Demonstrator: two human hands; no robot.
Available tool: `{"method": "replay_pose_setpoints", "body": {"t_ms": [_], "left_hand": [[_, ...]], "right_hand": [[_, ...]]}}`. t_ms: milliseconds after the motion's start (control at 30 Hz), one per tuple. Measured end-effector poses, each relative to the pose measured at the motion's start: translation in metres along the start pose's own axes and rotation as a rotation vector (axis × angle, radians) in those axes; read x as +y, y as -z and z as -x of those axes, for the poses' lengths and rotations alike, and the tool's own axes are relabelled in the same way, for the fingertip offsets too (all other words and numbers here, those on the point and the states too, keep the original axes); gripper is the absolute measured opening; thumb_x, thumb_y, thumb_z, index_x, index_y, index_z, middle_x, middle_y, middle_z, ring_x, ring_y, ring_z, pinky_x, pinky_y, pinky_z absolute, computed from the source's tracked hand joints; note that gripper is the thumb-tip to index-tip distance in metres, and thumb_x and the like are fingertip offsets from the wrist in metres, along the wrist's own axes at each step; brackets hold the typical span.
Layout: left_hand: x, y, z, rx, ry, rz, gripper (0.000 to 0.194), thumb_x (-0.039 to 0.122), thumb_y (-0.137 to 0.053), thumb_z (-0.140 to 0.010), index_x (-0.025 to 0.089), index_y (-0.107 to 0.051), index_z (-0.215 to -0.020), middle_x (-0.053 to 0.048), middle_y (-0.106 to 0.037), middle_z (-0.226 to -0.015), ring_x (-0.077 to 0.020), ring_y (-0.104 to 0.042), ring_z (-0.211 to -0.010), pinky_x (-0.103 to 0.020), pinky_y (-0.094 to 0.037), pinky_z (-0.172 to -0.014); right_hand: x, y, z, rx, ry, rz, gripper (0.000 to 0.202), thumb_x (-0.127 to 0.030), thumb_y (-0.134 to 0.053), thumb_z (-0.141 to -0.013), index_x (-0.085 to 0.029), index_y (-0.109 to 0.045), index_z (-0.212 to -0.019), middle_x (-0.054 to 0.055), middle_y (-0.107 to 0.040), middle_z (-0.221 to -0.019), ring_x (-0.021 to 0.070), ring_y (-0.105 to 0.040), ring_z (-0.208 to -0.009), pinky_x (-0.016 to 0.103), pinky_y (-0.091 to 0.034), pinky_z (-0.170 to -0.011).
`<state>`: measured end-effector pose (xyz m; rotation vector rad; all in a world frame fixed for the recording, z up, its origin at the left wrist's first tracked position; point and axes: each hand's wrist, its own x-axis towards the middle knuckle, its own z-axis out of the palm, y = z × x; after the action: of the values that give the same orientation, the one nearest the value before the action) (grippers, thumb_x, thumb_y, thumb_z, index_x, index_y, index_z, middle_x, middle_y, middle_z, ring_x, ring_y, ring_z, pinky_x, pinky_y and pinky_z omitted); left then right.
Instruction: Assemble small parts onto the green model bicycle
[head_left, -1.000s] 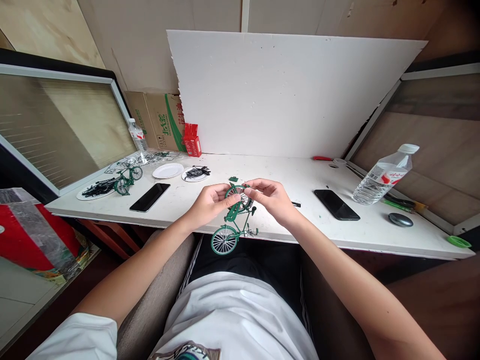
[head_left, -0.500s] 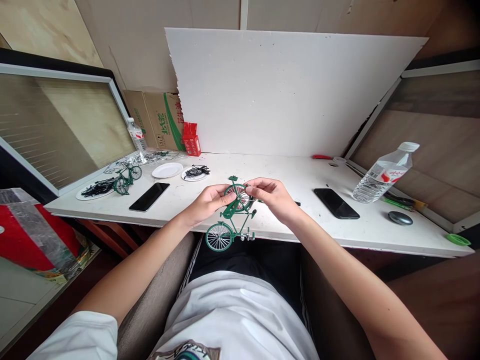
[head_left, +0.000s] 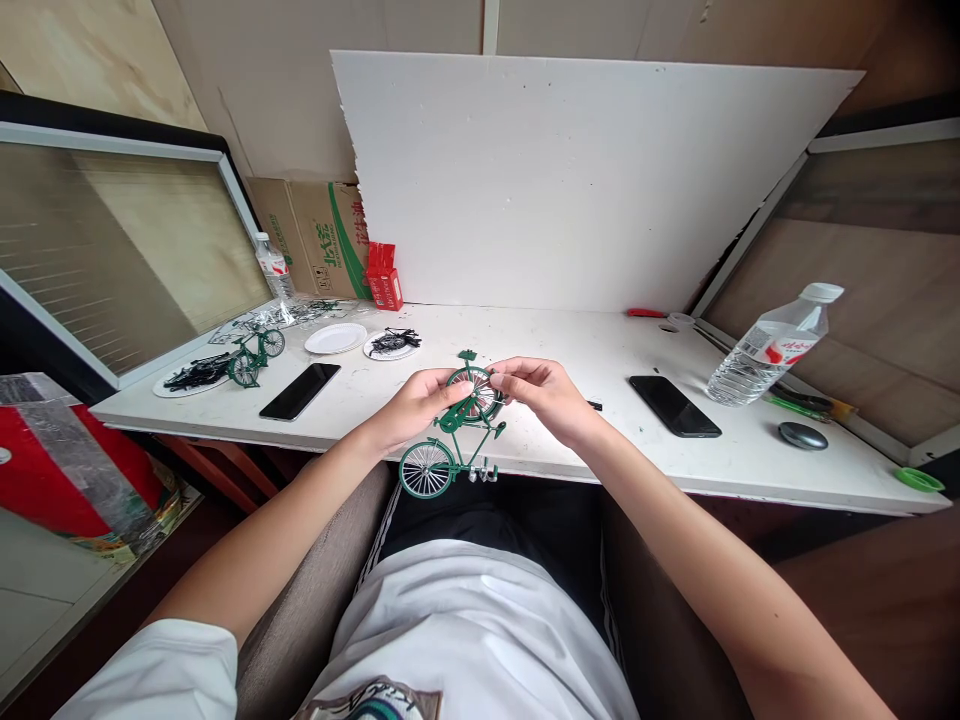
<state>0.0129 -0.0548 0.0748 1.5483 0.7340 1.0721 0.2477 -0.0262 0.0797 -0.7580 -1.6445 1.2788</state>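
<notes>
A green model bicycle [head_left: 460, 445] is held up at the table's front edge, its front wheel hanging low and to the left and its rear wheel up between my hands. My left hand [head_left: 417, 405] is closed on it, thumb over the frame near the rear wheel. The fingers of my right hand [head_left: 541, 392] pinch at the right rim of that same wheel. Whether a small part sits between those right fingertips is too fine to make out.
Left on the white table [head_left: 570, 345] stand another green model bicycle [head_left: 257, 352], a plate of black parts [head_left: 196, 376], a phone [head_left: 300, 391], an empty plate [head_left: 336, 338] and a second plate of black parts [head_left: 393, 345]. Rightward are a phone [head_left: 674, 406], a water bottle [head_left: 774, 345] and a mouse [head_left: 802, 435].
The model bicycle has turned slightly, its lower front wheel swinging a little to the left and up. Both hands keep their hold in nearly the same place.
</notes>
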Motion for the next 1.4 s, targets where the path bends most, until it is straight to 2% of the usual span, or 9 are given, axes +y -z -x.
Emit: {"method": "replay_pose_setpoints", "body": {"t_ms": [167, 367, 633, 733, 833, 1033, 1400], "left_hand": [[-0.001, -0.001, 0.0, 0.026, 0.001, -0.029, 0.05, 0.061, -0.08, -0.091, 0.013, -0.079, -0.105, -0.012, -0.082, -0.102, -0.0216, -0.074, -0.088, -0.032, -0.058, -0.08], [0.0, 0.0, 0.0, 0.021, -0.013, -0.059, 0.05, 0.062, -0.078, -0.093, 0.014, -0.079, -0.104, -0.012, -0.081, -0.102, -0.0212, -0.074, -0.087, -0.032, -0.058, -0.079], [-0.001, -0.003, -0.001, 0.025, -0.005, -0.031, 0.049, 0.061, -0.079, -0.094, 0.014, -0.08, -0.107, -0.01, -0.08, -0.1, -0.0205, -0.073, -0.088, -0.032, -0.057, -0.081], [-0.004, -0.003, -0.001, 0.008, 0.01, -0.012, 0.049, 0.061, -0.08, -0.093, 0.014, -0.079, -0.107, -0.011, -0.081, -0.103, -0.0219, -0.074, -0.092, -0.033, -0.057, -0.083], [-0.005, -0.003, -0.001, -0.002, 0.021, 0.004, 0.049, 0.06, -0.08, -0.093, 0.013, -0.08, -0.108, -0.011, -0.081, -0.104, -0.022, -0.074, -0.095, -0.033, -0.056, -0.087], [-0.003, -0.003, -0.002, -0.036, 0.027, 0.06, 0.049, 0.057, -0.082, -0.093, 0.011, -0.082, -0.112, -0.012, -0.08, -0.103, -0.0208, -0.071, -0.093, -0.032, -0.051, -0.087], [-0.004, -0.001, -0.003, -0.067, 0.05, 0.072, 0.046, 0.053, -0.083, -0.093, 0.011, -0.082, -0.111, -0.011, -0.079, -0.104, -0.0202, -0.068, -0.093, -0.033, -0.048, -0.087]], "right_hand": [[0.001, 0.001, -0.001, 0.012, -0.01, 0.014, 0.037, -0.055, -0.091, -0.081, -0.025, -0.088, -0.101, 0.005, -0.082, -0.097, 0.0169, -0.066, -0.08, 0.033, -0.055, -0.074], [0.003, 0.003, -0.002, 0.015, -0.008, 0.013, 0.038, -0.058, -0.092, -0.08, -0.027, -0.089, -0.101, 0.006, -0.083, -0.105, 0.017, -0.066, -0.081, 0.033, -0.056, -0.074], [0.001, -0.001, -0.001, 0.037, -0.043, 0.014, 0.041, -0.058, -0.095, -0.077, -0.026, -0.089, -0.102, 0.005, -0.082, -0.101, 0.0167, -0.066, -0.083, 0.032, -0.053, -0.073], [0.002, -0.001, 0.0, 0.002, -0.041, 0.022, 0.043, -0.058, -0.096, -0.075, -0.025, -0.089, -0.102, 0.006, -0.082, -0.101, 0.0173, -0.066, -0.084, 0.032, -0.052, -0.072], [0.003, 0.001, -0.001, -0.025, -0.04, 0.027, 0.042, -0.059, -0.093, -0.079, -0.025, -0.089, -0.103, 0.005, -0.083, -0.1, 0.0172, -0.066, -0.085, 0.032, -0.051, -0.073], [0.002, 0.007, -0.002, -0.036, -0.063, 0.037, 0.045, -0.061, -0.093, -0.078, -0.023, -0.09, -0.103, 0.007, -0.083, -0.099, 0.019, -0.066, -0.087, 0.033, -0.051, -0.076], [0.01, 0.014, -0.005, -0.118, -0.084, -0.019, 0.039, -0.056, -0.092, -0.083, -0.023, -0.09, -0.103, 0.006, -0.082, -0.099, 0.0179, -0.065, -0.086, 0.034, -0.049, -0.08]]}}
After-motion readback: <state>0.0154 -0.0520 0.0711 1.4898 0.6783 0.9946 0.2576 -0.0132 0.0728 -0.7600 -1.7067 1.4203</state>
